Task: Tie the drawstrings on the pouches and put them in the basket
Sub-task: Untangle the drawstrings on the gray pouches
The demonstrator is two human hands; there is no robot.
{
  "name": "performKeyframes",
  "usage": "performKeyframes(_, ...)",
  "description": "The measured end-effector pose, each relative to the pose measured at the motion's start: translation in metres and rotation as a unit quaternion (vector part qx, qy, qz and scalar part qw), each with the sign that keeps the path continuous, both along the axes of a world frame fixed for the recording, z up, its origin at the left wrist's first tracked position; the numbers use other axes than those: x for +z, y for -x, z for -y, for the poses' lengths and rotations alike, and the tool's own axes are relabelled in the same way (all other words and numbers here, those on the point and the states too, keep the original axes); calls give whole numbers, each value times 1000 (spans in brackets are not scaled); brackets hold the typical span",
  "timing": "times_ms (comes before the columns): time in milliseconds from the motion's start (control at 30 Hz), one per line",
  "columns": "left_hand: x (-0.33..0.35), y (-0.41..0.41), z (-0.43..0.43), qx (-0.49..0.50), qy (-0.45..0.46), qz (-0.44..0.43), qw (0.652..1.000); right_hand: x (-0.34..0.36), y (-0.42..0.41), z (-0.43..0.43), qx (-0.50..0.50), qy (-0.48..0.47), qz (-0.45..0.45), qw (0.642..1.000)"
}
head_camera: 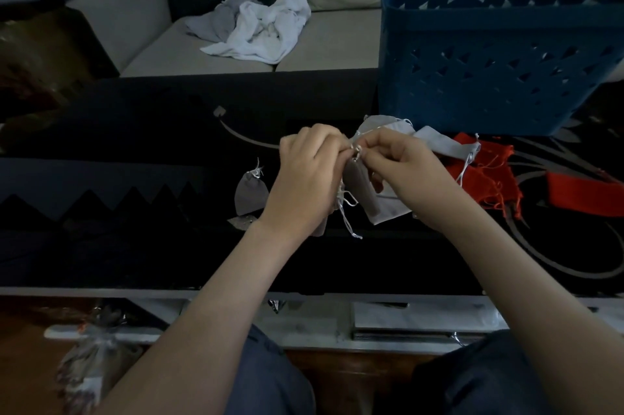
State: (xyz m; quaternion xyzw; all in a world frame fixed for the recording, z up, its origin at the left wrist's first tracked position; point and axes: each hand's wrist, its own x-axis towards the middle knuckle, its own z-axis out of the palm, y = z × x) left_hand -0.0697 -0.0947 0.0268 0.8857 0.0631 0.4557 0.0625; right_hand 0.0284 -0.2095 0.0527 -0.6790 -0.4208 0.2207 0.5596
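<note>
My left hand [305, 171] and my right hand [401, 171] meet above the dark table, both pinching the white drawstrings at the neck of a grey pouch [359, 186] that hangs between them. Loose string ends [347, 218] dangle below. A tied grey pouch [250, 193] lies on the table just left of my left hand. Several light grey pouches [435, 142] lie behind my right hand, partly on red pouches [489, 175]. The blue basket [489, 77] stands at the back right.
A dark patterned table [135, 212] carries everything. A red strip of cloth [584, 195] lies at the far right. Behind the table is a sofa with crumpled white cloths [260, 26]. A crinkled plastic bag [91, 357] sits on the lower shelf at the left.
</note>
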Motion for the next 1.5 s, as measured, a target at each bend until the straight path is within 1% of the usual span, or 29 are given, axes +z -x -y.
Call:
performKeyframes(67,2,1,-1,-32,24,29,999,1,-1,0,23,-25,-55,998)
performKeyframes(100,2,1,-1,-41,31,35,998,0,-2,0,27,-30,-65,997)
performKeyframes(333,-1,-1,-2,-53,53,26,997,-2,-4,-2,10,-22,-72,997)
performKeyframes(433,-1,1,-3,-61,81,22,995,-4,-6,-2,12,-22,-69,997)
performKeyframes(567,3,3,2,-36,117,50,991,-4,-3,-4,19,-24,-76,997)
performKeyframes(733,5,4,5,-9,90,46,995,-2,0,-7,9,-25,-90,996)
performKeyframes(867,5,3,3,5,42,28,999,-3,0,-6,1,-12,-74,997)
performKeyframes(967,5,4,1,12,17,4,1000,-2,-1,-5,-28,2,-49,998)
performKeyframes(1067,5,5,1,7,22,-11,1000,-4,-5,-2,-67,28,53,996)
performKeyframes(1100,6,5,2,1,32,-11,999,-5,-6,-2,-76,34,84,993)
performKeyframes(1167,6,4,5,-13,54,-3,998,-6,-7,-1,-90,32,113,989)
performKeyframes(1300,5,1,5,-33,109,1,994,-7,-7,-4,-106,20,140,984)
performKeyframes(1367,7,0,4,-34,165,-10,986,-9,-7,-8,-107,27,146,983)
performKeyframes(1433,8,0,2,-41,258,-44,964,-11,-8,-13,-109,40,142,983)
performKeyframes(1467,7,-1,-1,-47,325,-70,942,-12,-7,-15,-111,42,135,984)
performKeyframes(1500,6,-2,-5,-58,401,-96,909,-13,-7,-18,-112,38,122,986)
